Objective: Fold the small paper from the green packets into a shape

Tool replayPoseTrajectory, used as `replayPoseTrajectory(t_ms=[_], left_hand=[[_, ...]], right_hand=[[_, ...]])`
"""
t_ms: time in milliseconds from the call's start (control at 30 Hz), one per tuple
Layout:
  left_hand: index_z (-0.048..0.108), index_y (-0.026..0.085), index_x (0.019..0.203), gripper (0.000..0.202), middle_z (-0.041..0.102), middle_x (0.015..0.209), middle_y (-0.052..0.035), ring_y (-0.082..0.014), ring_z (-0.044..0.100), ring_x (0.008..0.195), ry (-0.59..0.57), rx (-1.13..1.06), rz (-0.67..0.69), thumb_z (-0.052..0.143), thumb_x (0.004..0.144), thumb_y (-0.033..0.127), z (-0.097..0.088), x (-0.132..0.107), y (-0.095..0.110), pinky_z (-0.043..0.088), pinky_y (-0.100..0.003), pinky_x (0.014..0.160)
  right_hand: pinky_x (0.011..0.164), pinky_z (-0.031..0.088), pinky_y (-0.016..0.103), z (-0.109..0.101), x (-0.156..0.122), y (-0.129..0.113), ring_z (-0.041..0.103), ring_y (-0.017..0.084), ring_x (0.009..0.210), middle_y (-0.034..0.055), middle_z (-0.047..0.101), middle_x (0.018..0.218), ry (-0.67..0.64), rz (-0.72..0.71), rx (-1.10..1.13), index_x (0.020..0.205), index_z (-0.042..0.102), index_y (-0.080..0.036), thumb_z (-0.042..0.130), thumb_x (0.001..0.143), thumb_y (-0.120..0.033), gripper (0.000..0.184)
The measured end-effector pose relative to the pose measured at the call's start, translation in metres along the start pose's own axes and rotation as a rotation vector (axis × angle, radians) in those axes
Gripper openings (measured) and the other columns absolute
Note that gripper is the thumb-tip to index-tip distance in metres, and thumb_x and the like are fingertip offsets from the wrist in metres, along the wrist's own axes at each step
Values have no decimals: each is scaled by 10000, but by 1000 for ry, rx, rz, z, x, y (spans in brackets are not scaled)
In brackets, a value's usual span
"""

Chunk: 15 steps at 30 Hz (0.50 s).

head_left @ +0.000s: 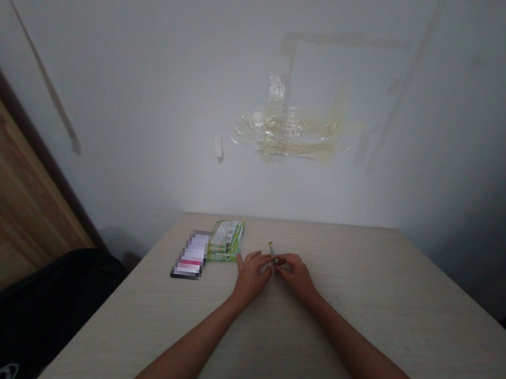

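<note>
Near the back of the table, my left hand and my right hand meet with their fingertips almost touching. Between them is a thin, narrow strip-like piece, pale with a yellow-green end, pointing up and away; its exact kind is too small to make out. My right thumb and fingers pinch at its lower end. The left thumb and forefinger also close on that end, while the left little-finger side reaches toward the green-and-white packets. My fingers cover the lower part of the piece.
A phone with a blurred-out screen lies left of the packets. The pale wooden table meets a white wall bearing old clear tape. At the left are a dark bag-like object and a wooden panel.
</note>
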<state>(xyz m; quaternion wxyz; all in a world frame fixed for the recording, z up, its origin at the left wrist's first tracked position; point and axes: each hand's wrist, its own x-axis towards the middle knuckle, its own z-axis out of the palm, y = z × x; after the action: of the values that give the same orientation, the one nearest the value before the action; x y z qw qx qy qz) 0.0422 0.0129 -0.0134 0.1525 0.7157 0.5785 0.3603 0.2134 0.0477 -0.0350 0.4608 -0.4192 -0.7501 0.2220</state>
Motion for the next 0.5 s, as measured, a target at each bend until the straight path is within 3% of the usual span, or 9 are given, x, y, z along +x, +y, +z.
replayPoseTrajectory(t_ms=[200,500], left_hand=[[691,344,1087,268,685,1193,-14,-250,502,1249,13,-54,-24,609,839,283,4,3,-9,-7,-641,1138],[693,306,1040,264,666,1220,-29,-253,481,1280,-5,-163,-57,682,776,328,5,5,-10,-32,-627,1141]], right_hand=[[944,455,388,0,0,8,612,232,1018,77,709,1012,-12,29,41,1024,734,-235,591,824,-308,256],[976,444,404,1,0,6,614,237,1039,89,698,1036,0,99,62,978,751,-241,657,794,-356,236]])
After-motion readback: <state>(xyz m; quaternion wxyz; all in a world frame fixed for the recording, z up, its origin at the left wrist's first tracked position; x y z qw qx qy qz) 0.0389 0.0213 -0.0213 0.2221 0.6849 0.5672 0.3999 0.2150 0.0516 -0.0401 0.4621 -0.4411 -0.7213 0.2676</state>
